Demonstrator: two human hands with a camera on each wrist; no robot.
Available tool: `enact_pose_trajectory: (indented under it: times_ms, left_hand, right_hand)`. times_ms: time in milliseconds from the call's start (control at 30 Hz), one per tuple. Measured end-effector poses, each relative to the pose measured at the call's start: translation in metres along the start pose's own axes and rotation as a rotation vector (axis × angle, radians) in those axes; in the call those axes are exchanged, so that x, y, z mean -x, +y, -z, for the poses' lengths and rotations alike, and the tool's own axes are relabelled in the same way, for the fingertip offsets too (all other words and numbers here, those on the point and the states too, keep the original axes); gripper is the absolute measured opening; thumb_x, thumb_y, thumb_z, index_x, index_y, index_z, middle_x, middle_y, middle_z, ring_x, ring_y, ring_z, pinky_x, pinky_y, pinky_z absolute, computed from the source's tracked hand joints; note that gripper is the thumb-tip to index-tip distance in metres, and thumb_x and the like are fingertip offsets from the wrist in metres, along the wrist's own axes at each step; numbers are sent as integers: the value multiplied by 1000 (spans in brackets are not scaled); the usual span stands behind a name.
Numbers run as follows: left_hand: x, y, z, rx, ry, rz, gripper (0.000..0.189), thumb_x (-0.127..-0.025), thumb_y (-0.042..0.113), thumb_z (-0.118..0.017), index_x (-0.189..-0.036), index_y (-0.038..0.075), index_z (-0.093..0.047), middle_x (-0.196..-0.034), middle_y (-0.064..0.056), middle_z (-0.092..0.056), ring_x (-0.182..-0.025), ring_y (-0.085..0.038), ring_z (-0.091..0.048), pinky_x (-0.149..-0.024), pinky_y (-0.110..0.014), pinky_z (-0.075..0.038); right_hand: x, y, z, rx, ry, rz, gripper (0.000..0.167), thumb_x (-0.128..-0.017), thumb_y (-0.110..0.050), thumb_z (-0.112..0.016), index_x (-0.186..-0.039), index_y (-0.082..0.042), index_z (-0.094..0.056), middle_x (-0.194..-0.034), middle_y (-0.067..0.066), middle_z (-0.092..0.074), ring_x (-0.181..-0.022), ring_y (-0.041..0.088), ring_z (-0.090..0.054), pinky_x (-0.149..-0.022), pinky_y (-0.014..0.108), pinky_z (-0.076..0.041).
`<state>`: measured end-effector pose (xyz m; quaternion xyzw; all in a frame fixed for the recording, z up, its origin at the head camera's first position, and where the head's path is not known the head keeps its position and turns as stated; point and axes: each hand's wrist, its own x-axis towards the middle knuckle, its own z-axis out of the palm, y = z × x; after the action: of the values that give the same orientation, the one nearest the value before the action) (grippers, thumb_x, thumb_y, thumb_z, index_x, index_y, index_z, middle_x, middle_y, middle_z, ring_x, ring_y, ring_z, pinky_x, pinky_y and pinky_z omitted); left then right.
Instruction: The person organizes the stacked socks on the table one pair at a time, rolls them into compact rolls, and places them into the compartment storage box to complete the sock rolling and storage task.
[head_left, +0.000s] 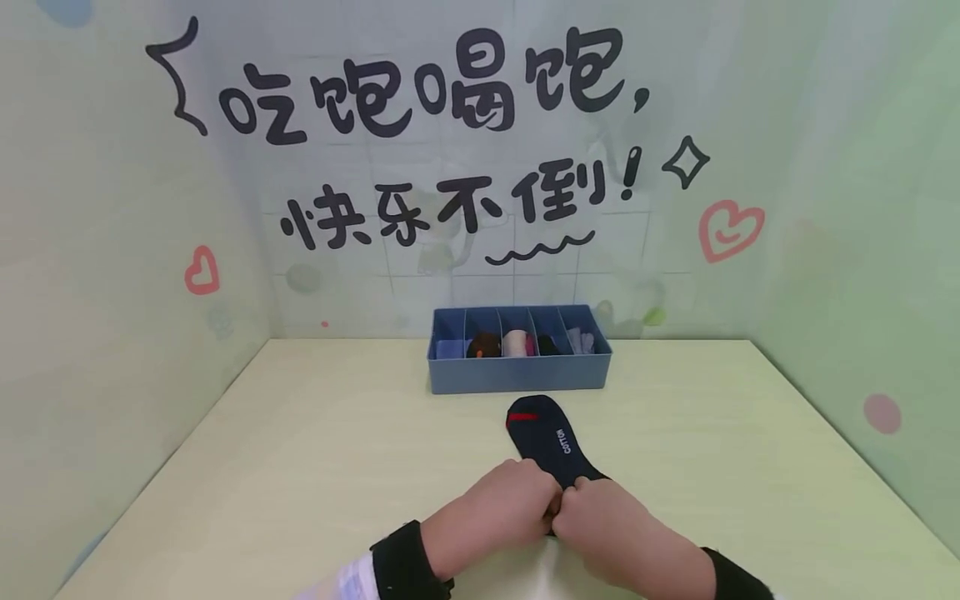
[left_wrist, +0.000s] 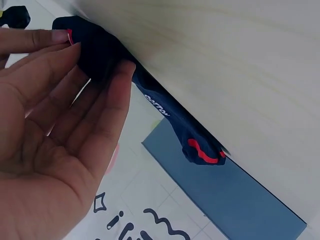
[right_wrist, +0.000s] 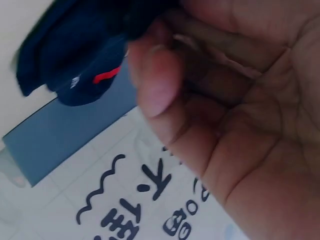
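A dark navy sock point(head_left: 545, 433) with a red stripe and white "COTTON" lettering lies on the table, its striped end pointing towards the box. My left hand point(head_left: 510, 504) and right hand point(head_left: 611, 525) meet at its near end, knuckles together. In the left wrist view, the left hand's fingers point(left_wrist: 112, 112) pinch bunched sock fabric point(left_wrist: 92, 47). The right wrist view is blurred; there the right hand's thumb and fingers point(right_wrist: 160, 82) grip the dark fabric point(right_wrist: 75, 55). The fingers hide the sock's near end.
Behind the sock stands a blue divided box point(head_left: 517, 377) with several compartments. Inside are a brown rolled item point(head_left: 484, 345), a pale and pink one point(head_left: 517, 343) and other folded fabric pieces. A pale wooden table point(head_left: 337, 433) runs to printed walls behind and at both sides.
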<state>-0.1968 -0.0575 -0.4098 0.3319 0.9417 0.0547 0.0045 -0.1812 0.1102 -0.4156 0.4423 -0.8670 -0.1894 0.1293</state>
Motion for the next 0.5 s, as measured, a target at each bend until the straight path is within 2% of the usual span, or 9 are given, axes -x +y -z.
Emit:
enact_pose_trajectory:
  times_ms: [133,300,400,500]
  left_hand:
    - [3,-1,-1,-75,21,-26,32,-93,16,-76,-64,21,-64,-57,11,-46,-55,-5,-40,-54,-18,-31]
    - [5,-4,0,-154,37,-72,19,-95,19,-77,-76,22,-74,-73,10,-58,-64,-5,-48,-61,-18,-41]
    - [5,-6,1,-155,17,-81,13,-97,20,-77,-84,21,-77,-79,10,-62,-66,-4,-50,-64,-17,-45]
    - [5,-5,0,-195,-2,-96,9,-98,20,-76,-90,22,-80,-82,10,-65,-69,-3,-53,-66,-16,-47]
  right_hand:
    - [0,-11,0,94,-3,-23,15,-77,-25,-90,-82,-20,-77,-72,0,-61,-63,18,-39,-49,28,-39]
    - [-5,-8,-3,171,56,9,10,-81,-26,-89,-84,-23,-80,-75,-3,-66,-66,18,-45,-55,27,-36]
    - [-7,0,-6,131,74,31,8,-82,-26,-89,-84,-24,-81,-78,-5,-68,-69,16,-49,-59,26,-37]
    - [-8,9,-7,-21,39,13,11,-80,-21,-90,-86,-20,-81,-81,-4,-69,-73,15,-52,-61,26,-39]
